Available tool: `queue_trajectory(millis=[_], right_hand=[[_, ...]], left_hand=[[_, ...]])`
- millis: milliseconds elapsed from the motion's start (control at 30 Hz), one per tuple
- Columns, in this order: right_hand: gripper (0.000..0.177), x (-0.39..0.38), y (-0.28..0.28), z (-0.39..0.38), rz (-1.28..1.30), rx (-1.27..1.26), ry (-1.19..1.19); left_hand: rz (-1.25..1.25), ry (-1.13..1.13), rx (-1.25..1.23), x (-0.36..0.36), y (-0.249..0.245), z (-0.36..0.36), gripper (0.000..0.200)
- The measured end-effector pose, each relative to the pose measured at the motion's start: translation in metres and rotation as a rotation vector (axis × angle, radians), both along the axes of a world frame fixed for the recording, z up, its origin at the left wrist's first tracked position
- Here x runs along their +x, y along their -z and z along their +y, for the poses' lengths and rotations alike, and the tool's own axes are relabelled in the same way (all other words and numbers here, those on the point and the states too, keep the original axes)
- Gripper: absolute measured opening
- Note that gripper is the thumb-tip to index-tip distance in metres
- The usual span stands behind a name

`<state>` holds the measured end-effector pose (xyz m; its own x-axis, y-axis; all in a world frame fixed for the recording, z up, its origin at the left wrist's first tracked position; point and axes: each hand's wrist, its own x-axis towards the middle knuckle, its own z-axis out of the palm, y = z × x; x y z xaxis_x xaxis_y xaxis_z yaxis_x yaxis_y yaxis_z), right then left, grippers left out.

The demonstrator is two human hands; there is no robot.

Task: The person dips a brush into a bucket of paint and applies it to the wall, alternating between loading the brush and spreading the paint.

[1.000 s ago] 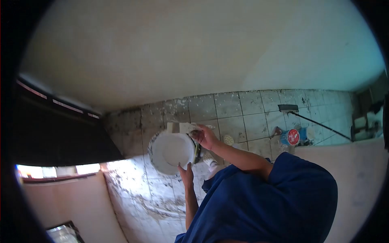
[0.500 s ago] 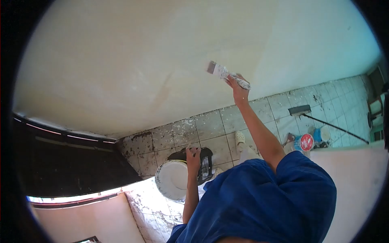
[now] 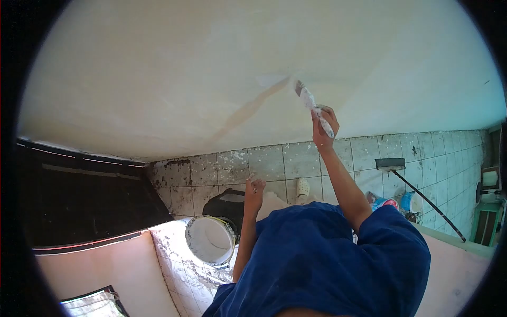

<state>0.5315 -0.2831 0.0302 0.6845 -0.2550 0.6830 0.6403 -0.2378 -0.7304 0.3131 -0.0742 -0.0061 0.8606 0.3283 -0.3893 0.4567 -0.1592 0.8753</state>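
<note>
My right hand [image 3: 325, 127] is closed round the handle of a paint-spattered white brush [image 3: 307, 98], its bristles against the pale wall [image 3: 174, 68]. A darker, wet-looking streak [image 3: 248, 111] slants down and left from the bristles. Lower down, my left hand [image 3: 254, 194] hangs over the floor, its fingers loosely curled and apart, with no object visible in them. Beside it are a black object [image 3: 224, 205] and a white bucket [image 3: 210, 240], whose pale interior shows.
Spattered floor tiles [image 3: 266, 161] run along the wall's foot. A cream clog [image 3: 302, 187] is on them. To the right are a long-handled broom or squeegee [image 3: 390, 164] and blue containers [image 3: 407, 202]. A dark panel [image 3: 90, 201] fills the left side, near a bright window [image 3: 95, 305].
My right hand and the brush have moved right and down in view, and the darker streak is longer. The camera view has shifted. My left hand's fingers are more curled.
</note>
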Motion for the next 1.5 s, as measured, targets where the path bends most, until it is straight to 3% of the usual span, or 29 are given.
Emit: queue_trajectory(millis=[133,233,333,400,467,567,633,667,733,833,867,933,1033,1067,1167,1267,1333,1367,1467,1500], right_hand=[[0.016,-0.005,-0.008,0.042,-0.043,-0.019,-0.173],[0.016,0.005,-0.015,0.079,-0.116,-0.029,-0.261],[0.025,0.016,-0.005,0.072,-0.059,-0.07,-0.101],[0.022,0.022,0.004,0.046,-0.164,0.037,0.05],[0.017,0.004,-0.019,0.01,-0.093,-0.05,0.214],[0.006,-0.008,-0.023,0.011,0.014,0.052,0.236],[0.011,-0.009,-0.025,0.04,-0.183,-0.141,0.134],[0.015,-0.011,-0.016,0.069,-0.135,0.14,-0.101],[0.018,-0.012,-0.031,0.1,-0.062,-0.024,-0.212],[0.022,0.012,-0.02,0.105,-0.095,-0.018,-0.151],[0.023,0.018,-0.01,0.088,-0.099,-0.073,-0.061],[0.022,0.02,-0.003,0.046,-0.181,0.06,0.057],[0.013,0.004,-0.012,-0.018,-0.209,0.059,0.36],[0.01,-0.006,-0.036,-0.02,-0.08,-0.001,0.536],[0.008,0.009,0.002,0.008,-0.173,-0.027,0.454],[0.01,0.004,0.005,0.103,-0.27,-0.099,0.199],[0.017,-0.019,0.0,0.148,0.116,0.134,-0.211],[0.019,-0.026,-0.027,0.151,-0.048,-0.021,-0.209],[0.02,0.003,0.023,0.121,-0.281,-0.046,-0.028],[0.018,0.006,0.026,0.093,-0.174,-0.063,0.145]], left_hand=[[0.118,0.036,-0.066,0.021,-0.012,0.003,0.056],[-0.005,0.122,0.021,0.038,-0.002,0.014,0.057],[-0.011,0.198,0.042,0.055,-0.004,0.028,0.058],[-0.039,0.177,0.012,0.058,0.01,0.042,0.059],[-0.052,0.165,0.012,0.059,0.015,0.053,0.059],[-0.038,0.171,0.039,0.058,0.013,0.056,0.058],[-0.029,0.182,0.043,0.056,0.007,0.053,0.058],[-0.033,0.194,0.015,0.056,0.012,0.053,0.058],[-0.041,0.23,-0.037,0.059,0.02,0.052,0.058],[0.014,0.222,-0.043,0.064,0.008,0.045,0.059],[-0.001,0.241,-0.032,0.064,0.009,0.046,0.059],[-0.038,0.266,-0.015,0.065,0.014,0.052,0.06],[-0.045,0.243,-0.034,0.061,0.021,0.06,0.058],[-0.049,0.244,-0.024,0.062,0.024,0.06,0.058],[-0.03,0.265,-0.013,0.056,0.028,0.06,0.058],[0.0,0.317,-0.044,0.063,0.02,0.054,0.058],[0.01,0.333,-0.06,0.066,0.01,0.05,0.059],[0.013,0.344,-0.036,0.069,0.012,0.051,0.059],[0.0,0.371,0.026,0.074,0.017,0.057,0.058],[-0.022,0.377,0.039,0.075,0.016,0.06,0.058]])
